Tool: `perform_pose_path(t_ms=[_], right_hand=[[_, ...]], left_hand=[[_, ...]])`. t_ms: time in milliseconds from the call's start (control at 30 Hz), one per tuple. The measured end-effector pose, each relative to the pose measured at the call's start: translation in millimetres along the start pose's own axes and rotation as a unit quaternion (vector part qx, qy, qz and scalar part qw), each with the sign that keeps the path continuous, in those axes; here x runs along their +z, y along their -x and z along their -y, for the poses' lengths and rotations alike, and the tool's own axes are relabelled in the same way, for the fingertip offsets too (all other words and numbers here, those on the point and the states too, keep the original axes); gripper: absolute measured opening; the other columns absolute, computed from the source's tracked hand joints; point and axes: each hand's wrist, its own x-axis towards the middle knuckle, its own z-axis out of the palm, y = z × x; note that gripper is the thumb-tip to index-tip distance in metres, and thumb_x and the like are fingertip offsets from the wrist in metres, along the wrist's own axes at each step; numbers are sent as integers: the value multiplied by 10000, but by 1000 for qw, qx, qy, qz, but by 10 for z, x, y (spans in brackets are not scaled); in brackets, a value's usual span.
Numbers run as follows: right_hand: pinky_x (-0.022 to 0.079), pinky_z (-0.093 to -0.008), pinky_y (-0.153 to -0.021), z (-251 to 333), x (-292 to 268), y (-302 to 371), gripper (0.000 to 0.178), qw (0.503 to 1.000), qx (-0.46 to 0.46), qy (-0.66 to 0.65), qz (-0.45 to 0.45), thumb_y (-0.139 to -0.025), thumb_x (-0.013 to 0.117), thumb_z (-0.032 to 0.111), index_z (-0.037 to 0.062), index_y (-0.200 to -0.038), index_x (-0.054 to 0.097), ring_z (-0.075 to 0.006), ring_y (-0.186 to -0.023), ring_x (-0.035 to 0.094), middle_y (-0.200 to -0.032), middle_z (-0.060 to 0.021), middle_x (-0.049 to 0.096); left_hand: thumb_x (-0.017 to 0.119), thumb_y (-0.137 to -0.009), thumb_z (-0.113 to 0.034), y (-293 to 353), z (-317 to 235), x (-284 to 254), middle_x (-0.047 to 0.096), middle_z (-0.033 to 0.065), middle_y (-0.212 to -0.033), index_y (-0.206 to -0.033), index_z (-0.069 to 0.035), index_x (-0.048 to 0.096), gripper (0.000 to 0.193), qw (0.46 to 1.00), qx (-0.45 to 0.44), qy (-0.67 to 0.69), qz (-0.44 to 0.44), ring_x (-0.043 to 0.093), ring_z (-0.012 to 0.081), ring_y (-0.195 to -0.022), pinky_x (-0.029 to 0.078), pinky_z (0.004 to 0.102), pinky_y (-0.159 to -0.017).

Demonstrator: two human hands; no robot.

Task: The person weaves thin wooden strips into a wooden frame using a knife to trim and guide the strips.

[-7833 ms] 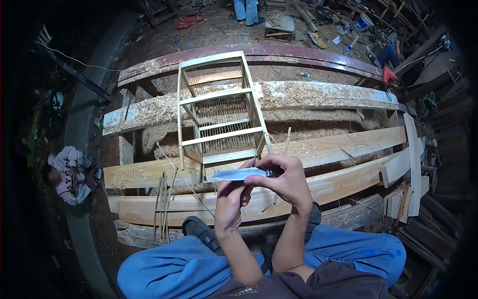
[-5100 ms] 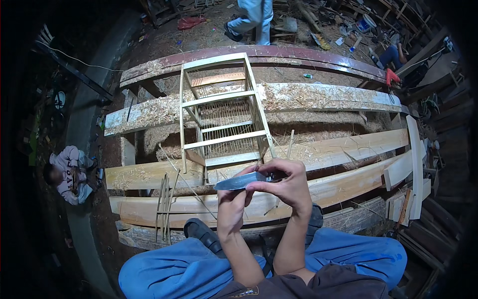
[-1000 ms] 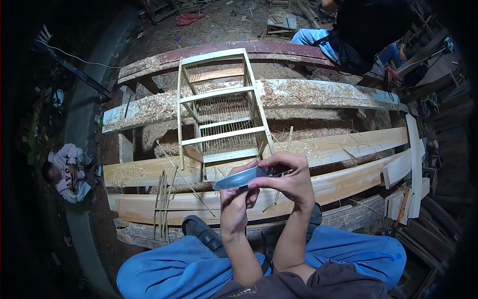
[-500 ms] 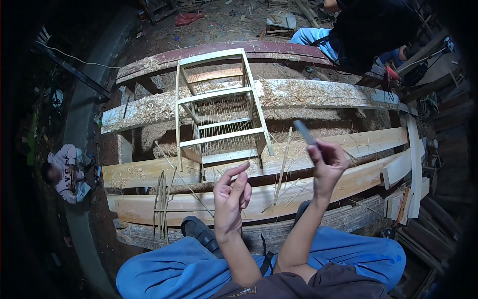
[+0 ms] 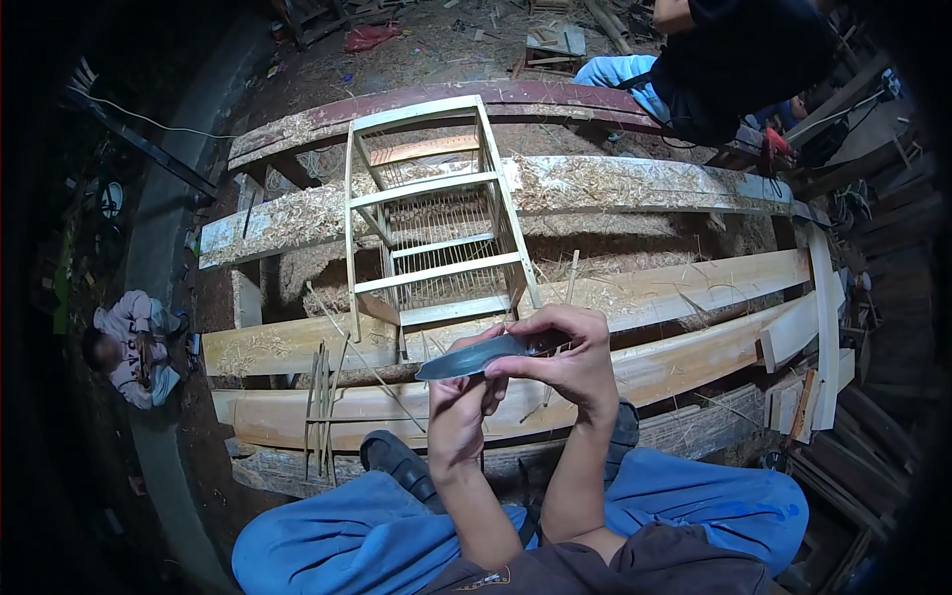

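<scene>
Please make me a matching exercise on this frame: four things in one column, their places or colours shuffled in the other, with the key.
1. knife
2. pale wooden frame
3. thin sticks
4. wearer's trousers

A. loosely bunched, left of the left hand
B. blue
C. held by the right hand
D. across several planks

Pairs: 1-C, 2-D, 3-A, 4-B

Dark lettering (image 5: pixel 129 365) on a pale top (image 5: pixel 117 319), not clearly legible

Knife (image 5: pixel 466 358): bluish grey
Frame (image 5: pixel 426 189): pale yellow
Trousers (image 5: pixel 337 535): blue, deeper blue blotches
Shirt (image 5: pixel 674 563): dark brown
Far plank (image 5: pixel 535 94): maroon
Shoe (image 5: pixel 397 461): dark grey
</scene>
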Motion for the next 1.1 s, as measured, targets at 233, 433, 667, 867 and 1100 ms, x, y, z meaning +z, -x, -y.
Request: perform_pose_path(t_ms=[233, 433, 667, 867, 1100], right_hand=[[481, -205, -540, -160, -124, 43, 302, 988, 36, 30, -144, -674, 895, 168, 17, -866, 717, -61, -648, 632, -770, -28, 702], [455, -192, -659, -359, -539, 29, 181, 950, 75, -81, -292, -833, 780, 125, 22, -917, 658, -64, -732, 598, -807, -16, 665], [536, -213, -621, 196, -121, -40, 267, 986, 121, -108, -21, -737, 833, 79, -15, -922, 664, -101, -728, 674, -821, -70, 695], [500, -208, -588, 39, -80, -46, 238, 999, 46, -14, 19, -714, 855, 110, 22, -869, 698, -59, -672, 627, -784, -21, 688], [475, -190, -655, -144, -556, -52, 178, 958, 66, -79, -268, -860, 753, 150, 30, -933, 644, -63, -731, 612, -804, -14, 676]], left_hand=[[648, -917, -87, 5, -40, -66, 563, -1, -710, -1199, 14, 609, 302, 1000, -23, -10, 12, 441, 26, -526, 293, 155, -400], [639, -940, -136, 7, -140, 6, 500, -28, -605, -1213, -8, 616, 303, 999, -24, -28, -29, 393, 10, -479, 268, 157, -391], [628, -945, -150, -12, -121, 89, 469, -48, -579, -1038, -40, 654, 146, 998, -29, 8, -56, 374, 7, -461, 242, 165, -384], [607, -946, -113, 10, -50, -19, 454, -52, -597, -1019, -27, 657, 124, 998, -50, 46, 15, 357, 4, -452, 222, 172, -366], [580, -970, -132, 1, -83, 101, 460, -39, -610, -1263, 5, 581, 324, 998, -59, 28, 9, 312, 6, -438, 232, 159, -370]])
